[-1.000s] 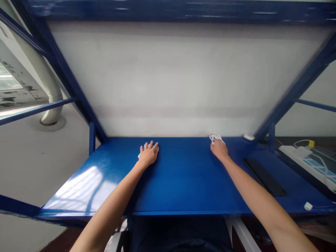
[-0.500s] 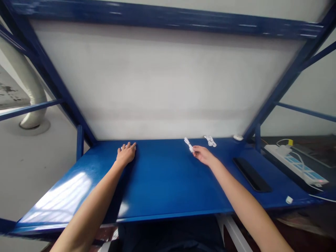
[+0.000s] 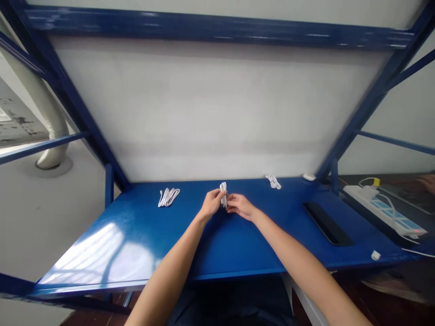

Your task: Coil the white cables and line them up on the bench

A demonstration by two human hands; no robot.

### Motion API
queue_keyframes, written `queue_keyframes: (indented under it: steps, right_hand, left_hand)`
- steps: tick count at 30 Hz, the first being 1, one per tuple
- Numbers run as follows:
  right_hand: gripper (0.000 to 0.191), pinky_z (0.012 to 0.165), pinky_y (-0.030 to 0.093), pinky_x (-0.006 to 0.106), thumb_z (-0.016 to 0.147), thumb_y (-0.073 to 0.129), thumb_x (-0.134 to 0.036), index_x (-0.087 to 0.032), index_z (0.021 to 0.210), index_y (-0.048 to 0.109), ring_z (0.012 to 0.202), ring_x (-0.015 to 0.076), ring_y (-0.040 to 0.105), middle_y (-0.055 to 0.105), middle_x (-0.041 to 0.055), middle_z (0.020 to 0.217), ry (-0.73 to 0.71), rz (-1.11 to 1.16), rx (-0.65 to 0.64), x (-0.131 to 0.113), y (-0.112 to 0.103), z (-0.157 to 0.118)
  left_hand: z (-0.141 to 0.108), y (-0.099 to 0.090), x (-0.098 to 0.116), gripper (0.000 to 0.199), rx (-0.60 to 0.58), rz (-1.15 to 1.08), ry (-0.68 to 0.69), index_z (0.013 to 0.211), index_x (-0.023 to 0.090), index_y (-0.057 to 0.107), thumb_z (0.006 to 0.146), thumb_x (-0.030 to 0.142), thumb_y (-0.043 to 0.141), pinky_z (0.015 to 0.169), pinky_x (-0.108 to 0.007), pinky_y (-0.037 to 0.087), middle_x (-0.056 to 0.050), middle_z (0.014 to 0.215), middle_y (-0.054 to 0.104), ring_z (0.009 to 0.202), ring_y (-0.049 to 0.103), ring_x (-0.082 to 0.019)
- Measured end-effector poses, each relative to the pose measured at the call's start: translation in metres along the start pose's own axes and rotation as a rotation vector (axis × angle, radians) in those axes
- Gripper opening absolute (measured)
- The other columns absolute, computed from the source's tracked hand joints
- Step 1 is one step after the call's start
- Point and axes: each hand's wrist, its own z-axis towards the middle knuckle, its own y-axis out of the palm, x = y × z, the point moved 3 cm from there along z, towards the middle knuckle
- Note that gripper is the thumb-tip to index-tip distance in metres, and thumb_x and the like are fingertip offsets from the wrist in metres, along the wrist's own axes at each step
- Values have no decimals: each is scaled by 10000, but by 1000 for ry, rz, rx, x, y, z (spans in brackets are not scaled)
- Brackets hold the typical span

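Observation:
Near the back middle of the blue table (image 3: 251,244), a folded white cable (image 3: 223,186) stands upright between my two hands. My left hand (image 3: 212,203) pinches it from the left, thumb across its front. From the right, my right hand (image 3: 240,205) has its fingers closed at the bundle, around a small dark tie that is hard to make out. To the left lies a loosened white cable (image 3: 169,197) in loose loops. Another white cable (image 3: 273,182), bundled with a dark tie, lies to the right by the back panel.
A black flat object (image 3: 326,223) lies right of my right arm, with a small white block (image 3: 375,255) near the front edge. Beyond are a white power strip (image 3: 390,213) and part of another person's hand (image 3: 426,182). A white mouse-like object (image 3: 309,177) sits at the back.
My left hand has left the loose cable on the left and moved right to grip the bundled cable. My right hand has brought that cable leftward and turned it upright.

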Motion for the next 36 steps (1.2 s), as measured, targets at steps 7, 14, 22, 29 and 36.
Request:
queue_keyframes:
  steps: [7, 14, 22, 29, 36]
  right_hand:
    - [206, 516, 515, 251, 687, 712, -350, -171, 768, 651, 589, 127, 601, 640, -1, 651, -227, -349, 146, -11, -4, -1]
    - [173, 586, 538, 300, 705, 678, -317, -190, 812, 631, 674, 170, 642, 664, 13, 725, -316, -449, 127, -21, -3, -8]
    - [86, 660, 502, 303, 815, 569, -243, -213, 781, 642, 697, 160, 608, 635, 24, 790, -596, -811, 188, -34, 3, -22]
    - [103, 617, 491, 275, 823, 578, -184, -206, 763, 659, 687, 145, 569, 609, 43, 837, -842, -953, 186, -33, 9, -28]
    - [115, 592, 527, 280, 825, 586, -242, -211, 794, 692, 688, 144, 597, 600, 56, 900, -817, -856, 230, -30, 13, -32]
  left_hand:
    - [-12, -3, -8, 430, 21, 9, -9, 739, 140, 611, 740, 570, 626, 468, -191, 351, 16, 568, 572, 471, 483, -85]
    - [-13, 3, -3, 421, -30, -92, -75, 753, 121, 624, 726, 539, 663, 476, -196, 370, -12, 585, 609, 486, 522, -96]
    - [-15, 2, -2, 402, -91, -169, -124, 778, 112, 628, 728, 507, 680, 504, -223, 440, -38, 617, 640, 523, 594, -128]
    - [-16, 3, -1, 399, 7, -132, -77, 714, 121, 603, 701, 509, 695, 435, -210, 414, -21, 543, 623, 441, 555, -110]
    - [-17, 3, 4, 392, 91, -211, -70, 671, 133, 580, 679, 501, 715, 430, -203, 416, -6, 528, 609, 443, 568, -111]
